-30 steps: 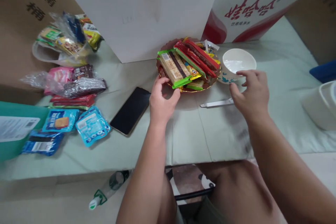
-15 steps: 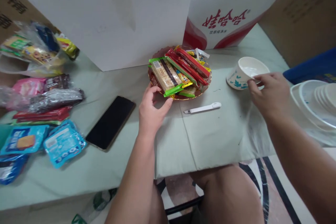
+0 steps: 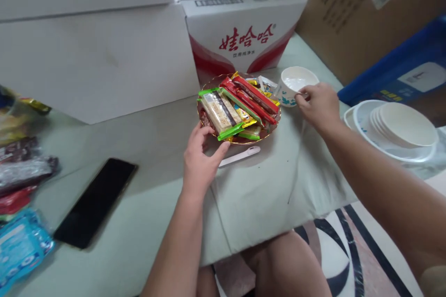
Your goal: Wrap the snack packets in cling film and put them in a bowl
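Note:
A red, gold-rimmed plate is heaped with wrapped snack bars, among them a green-ended cracker pack and red-wrapped bars. My left hand grips the plate's near left rim, thumb and fingers curved against its edge. With thumb and fingers my right hand pinches the near right rim of a white paper bowl with a blue-green leaf print. The bowl stands upright beside the plate's right side. A white utility knife lies just in front of the plate, its blade end hidden by my left hand.
A black phone and several snack packs lie to the left. White cartons and a red-lettered box stand behind. At right are stacked white bowls and a blue package.
My view has turned to the right. With my left hand, the plate has shifted right across the cloth, closing most of the gap to the paper bowl. My right hand keeps its pinch.

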`<state>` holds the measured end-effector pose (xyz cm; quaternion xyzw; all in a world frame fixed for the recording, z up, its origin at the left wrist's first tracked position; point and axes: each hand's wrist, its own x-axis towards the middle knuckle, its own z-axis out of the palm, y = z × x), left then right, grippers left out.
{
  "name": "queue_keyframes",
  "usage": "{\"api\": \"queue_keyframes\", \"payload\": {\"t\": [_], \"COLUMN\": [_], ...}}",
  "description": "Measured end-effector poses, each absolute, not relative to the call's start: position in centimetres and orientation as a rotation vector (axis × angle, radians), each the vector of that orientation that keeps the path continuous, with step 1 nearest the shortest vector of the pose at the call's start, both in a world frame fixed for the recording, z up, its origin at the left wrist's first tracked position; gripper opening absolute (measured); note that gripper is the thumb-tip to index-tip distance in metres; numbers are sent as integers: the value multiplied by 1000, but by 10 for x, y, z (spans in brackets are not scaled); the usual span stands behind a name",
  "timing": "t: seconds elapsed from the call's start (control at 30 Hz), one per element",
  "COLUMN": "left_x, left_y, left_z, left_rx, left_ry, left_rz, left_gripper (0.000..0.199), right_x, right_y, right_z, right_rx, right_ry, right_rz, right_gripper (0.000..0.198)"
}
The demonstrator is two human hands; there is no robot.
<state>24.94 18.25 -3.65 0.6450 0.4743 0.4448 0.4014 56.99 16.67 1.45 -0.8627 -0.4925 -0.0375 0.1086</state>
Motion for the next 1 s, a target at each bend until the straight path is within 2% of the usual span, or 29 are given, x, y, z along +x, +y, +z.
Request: {"api": "queue_keyframes", "payload": {"t": [0.27, 0.5, 0.7, 0.77, 0.9, 1.0], "left_x": [312, 362, 384, 395, 429, 462], "left_y": [214, 243, 264, 266, 267, 264], "left_z": [-7, -3, 0, -1, -7, -9], "left_rx": [1831, 1686, 1735, 1749, 1811, 1866], "left_ry": [1136, 1083, 1058, 1056, 1046, 1052], "left_rz": [951, 808, 797, 815, 899, 963], "left_gripper": [22, 24, 22, 22, 21, 20], "right_x": [626, 678, 709, 716, 718, 700], "right_y": [208, 270, 302, 300, 278, 247], "right_z": [45, 48, 41, 46, 75, 99], "right_rx": [-2764, -2770, -2419, -2398, -2527, -2583], "right_ry": [-1456, -1259, -1154, -1131, -1217, -1388], "right_rz": [-1, 137, 428, 404, 154, -25], "right_gripper": [36, 35, 72, 63, 33, 25]}}
